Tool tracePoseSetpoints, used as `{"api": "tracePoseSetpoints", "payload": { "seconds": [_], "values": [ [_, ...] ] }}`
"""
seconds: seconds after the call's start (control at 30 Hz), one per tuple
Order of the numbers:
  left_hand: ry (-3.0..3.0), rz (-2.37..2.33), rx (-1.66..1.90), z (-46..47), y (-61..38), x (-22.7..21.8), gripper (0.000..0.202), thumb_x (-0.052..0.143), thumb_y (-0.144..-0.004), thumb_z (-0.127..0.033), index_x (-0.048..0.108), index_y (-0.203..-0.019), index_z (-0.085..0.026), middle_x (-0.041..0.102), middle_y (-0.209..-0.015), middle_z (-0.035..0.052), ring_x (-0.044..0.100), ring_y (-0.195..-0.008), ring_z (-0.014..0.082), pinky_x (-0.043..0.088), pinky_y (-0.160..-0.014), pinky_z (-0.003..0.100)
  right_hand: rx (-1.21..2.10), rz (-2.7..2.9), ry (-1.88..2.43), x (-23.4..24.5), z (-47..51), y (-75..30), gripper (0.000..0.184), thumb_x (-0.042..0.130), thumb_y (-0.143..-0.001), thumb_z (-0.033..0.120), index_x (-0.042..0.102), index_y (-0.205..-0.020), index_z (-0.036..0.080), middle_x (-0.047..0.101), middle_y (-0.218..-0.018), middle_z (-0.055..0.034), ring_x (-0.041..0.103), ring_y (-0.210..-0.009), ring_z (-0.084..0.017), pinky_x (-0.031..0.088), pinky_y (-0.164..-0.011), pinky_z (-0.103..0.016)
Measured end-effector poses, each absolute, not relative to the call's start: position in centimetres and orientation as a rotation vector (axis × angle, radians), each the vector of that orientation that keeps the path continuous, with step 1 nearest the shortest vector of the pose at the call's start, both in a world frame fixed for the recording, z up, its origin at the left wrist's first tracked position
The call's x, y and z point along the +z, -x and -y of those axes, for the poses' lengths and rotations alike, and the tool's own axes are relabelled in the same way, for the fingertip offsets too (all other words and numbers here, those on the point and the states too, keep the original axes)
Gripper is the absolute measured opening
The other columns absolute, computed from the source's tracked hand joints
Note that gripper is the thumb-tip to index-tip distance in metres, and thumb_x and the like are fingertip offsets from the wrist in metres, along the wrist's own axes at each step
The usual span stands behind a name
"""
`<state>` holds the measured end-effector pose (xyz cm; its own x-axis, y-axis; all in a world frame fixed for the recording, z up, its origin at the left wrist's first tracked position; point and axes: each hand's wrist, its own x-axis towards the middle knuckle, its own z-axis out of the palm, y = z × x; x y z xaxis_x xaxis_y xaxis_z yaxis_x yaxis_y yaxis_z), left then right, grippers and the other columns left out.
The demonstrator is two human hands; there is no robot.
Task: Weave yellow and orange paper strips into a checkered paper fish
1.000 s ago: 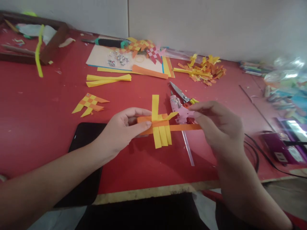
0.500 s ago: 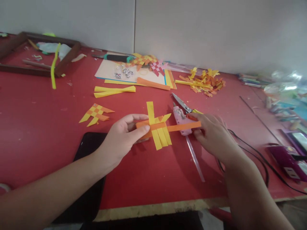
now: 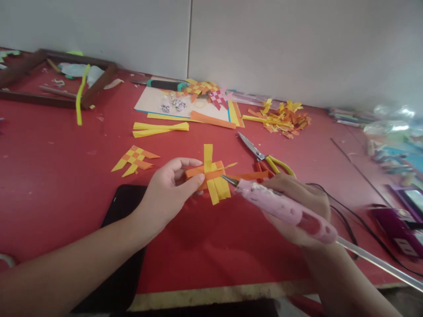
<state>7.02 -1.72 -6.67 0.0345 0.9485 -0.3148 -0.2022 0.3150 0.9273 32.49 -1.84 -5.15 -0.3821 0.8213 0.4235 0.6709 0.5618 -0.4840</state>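
My left hand (image 3: 172, 193) pinches a half-woven piece of yellow and orange paper strips (image 3: 213, 176) just above the red table (image 3: 49, 176). My right hand (image 3: 294, 207) is wrapped round a pink glue gun (image 3: 284, 209), with a clear glue stick trailing out of its back. The gun's metal tip touches the right side of the woven piece. A long orange strip (image 3: 251, 176) sticks out rightward from the weave, behind the gun.
Yellow-handled scissors (image 3: 264, 156) lie just behind my right hand. A finished woven fish (image 3: 135, 159) and loose yellow strips (image 3: 160, 128) lie to the left, a scrap pile (image 3: 280, 118) at the back. A black phone (image 3: 122, 246) lies under my left forearm. A black cord (image 3: 350, 215) runs right.
My right hand let go of the orange strip, picked the glue gun up off the table and brought its tip to the weave. My left hand kept its hold.
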Motion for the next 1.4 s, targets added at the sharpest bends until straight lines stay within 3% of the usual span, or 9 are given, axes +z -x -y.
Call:
{"api": "tracePoseSetpoints", "payload": {
  "seconds": [0.3, 0.63, 1.4],
  "values": [
    [-1.109, -1.279, 1.040, 2.01, -6.96, -6.38, 0.025, 0.072, -0.081, -0.032, 0.062, -0.101, -0.020, 0.073, -0.094, 0.0034, 0.070, -0.085, 0.0172, 0.057, -0.068, 0.024, 0.229, 2.306, 1.083, -4.71, 1.71, -31.68, 0.014, 0.058, -0.073, 0.020, 0.056, -0.087, 0.023, 0.060, -0.070, -0.0016, 0.054, -0.058, -0.016, 0.042, -0.054, -0.030],
    [-1.221, -1.292, 1.020, 2.32, -6.81, -6.56, 0.023, 0.070, -0.085, -0.035, 0.062, -0.102, -0.022, 0.072, -0.103, 0.0041, 0.069, -0.097, 0.0191, 0.054, -0.077, 0.025, 0.245, 2.314, 1.124, -4.89, 1.93, -31.83, 0.014, 0.059, -0.073, 0.022, 0.057, -0.087, 0.023, 0.060, -0.072, -0.0017, 0.056, -0.060, -0.015, 0.043, -0.055, -0.030],
    [-1.282, -1.315, 1.044, 2.29, -6.93, -6.80, 0.020, 0.071, -0.084, -0.031, 0.064, -0.101, -0.023, 0.074, -0.101, 0.0009, 0.071, -0.093, 0.0151, 0.056, -0.074, 0.020, 0.145, 2.305, 1.074, -4.89, 1.83, -31.69, 0.006, 0.056, -0.074, 0.021, 0.056, -0.080, 0.020, 0.056, -0.064, 0.0004, 0.051, -0.053, -0.012, 0.039, -0.050, -0.027]
  ]
}}
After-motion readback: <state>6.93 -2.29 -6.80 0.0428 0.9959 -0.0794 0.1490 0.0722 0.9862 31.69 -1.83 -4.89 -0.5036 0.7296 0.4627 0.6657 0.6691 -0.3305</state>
